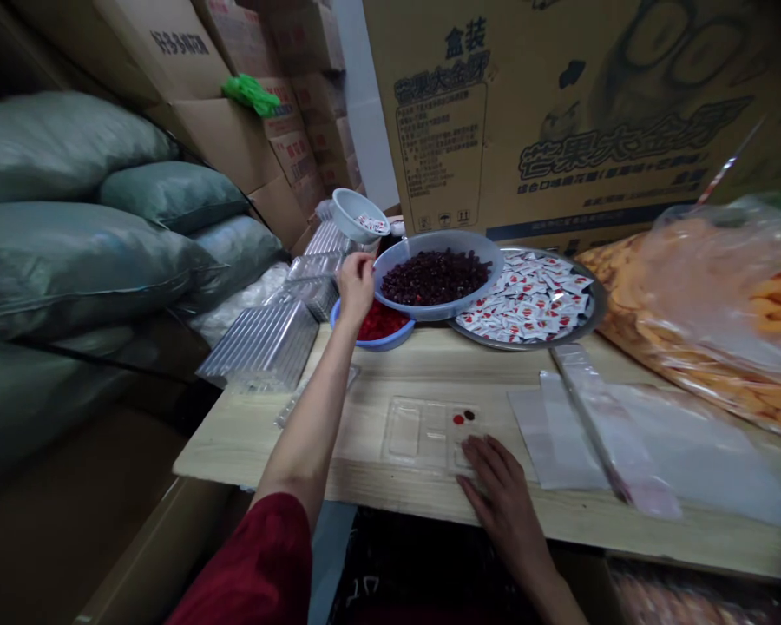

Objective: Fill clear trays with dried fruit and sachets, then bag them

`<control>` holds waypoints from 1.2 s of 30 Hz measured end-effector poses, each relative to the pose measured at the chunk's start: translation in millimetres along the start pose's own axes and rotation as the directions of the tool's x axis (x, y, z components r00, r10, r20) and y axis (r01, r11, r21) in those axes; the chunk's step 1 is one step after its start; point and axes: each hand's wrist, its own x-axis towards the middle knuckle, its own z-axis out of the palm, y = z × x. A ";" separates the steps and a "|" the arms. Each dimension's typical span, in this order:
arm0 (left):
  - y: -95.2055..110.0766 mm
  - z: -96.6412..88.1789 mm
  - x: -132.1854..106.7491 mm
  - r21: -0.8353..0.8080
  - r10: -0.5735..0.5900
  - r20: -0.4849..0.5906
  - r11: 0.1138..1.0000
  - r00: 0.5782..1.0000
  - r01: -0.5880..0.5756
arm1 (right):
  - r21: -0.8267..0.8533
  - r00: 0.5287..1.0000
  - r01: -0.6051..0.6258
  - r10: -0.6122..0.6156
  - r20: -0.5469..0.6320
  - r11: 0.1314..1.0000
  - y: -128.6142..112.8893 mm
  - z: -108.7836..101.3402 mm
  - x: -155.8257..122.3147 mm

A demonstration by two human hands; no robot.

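Note:
My left hand (357,282) is stretched forward at the left rim of a blue bowl of dark purple pieces (439,276). Its fingers are pinched together; what they hold, if anything, is hidden. Below that bowl, partly covered, a blue basin (387,340) holds red pieces. Flat on the table in front of me lies a clear plastic tray (404,434) with moulded compartments. One red piece (458,419) and one dark piece (469,415) sit in its upper right part. My right hand (498,477) rests with fingers spread at the tray's lower right corner.
Stacked clear trays (266,343) stand on the left, near a small bowl of packets (361,217). A metal platter (599,312) holds many white packets. Plastic sleeves (599,434) and an orange printed bag (664,321) lie right. A large carton (443,148) stands behind; sacks (84,252) fill the left.

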 end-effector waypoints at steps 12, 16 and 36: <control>53.9 74.0 21.7 0.204 -0.136 0.618 0.979 0.774 0.009 | 0.007 1.000 -0.007 0.007 -0.016 1.000 -3.8 -4.1 3.6; 45.0 61.2 24.2 0.083 -0.114 0.505 0.993 0.856 0.083 | 0.038 0.999 -0.011 0.012 -0.034 0.999 -6.4 -7.7 5.1; 71.1 3.3 -233.8 -0.349 0.269 0.745 0.937 0.611 0.013 | 0.097 0.999 -0.016 0.020 -0.043 0.995 -7.6 -13.1 7.4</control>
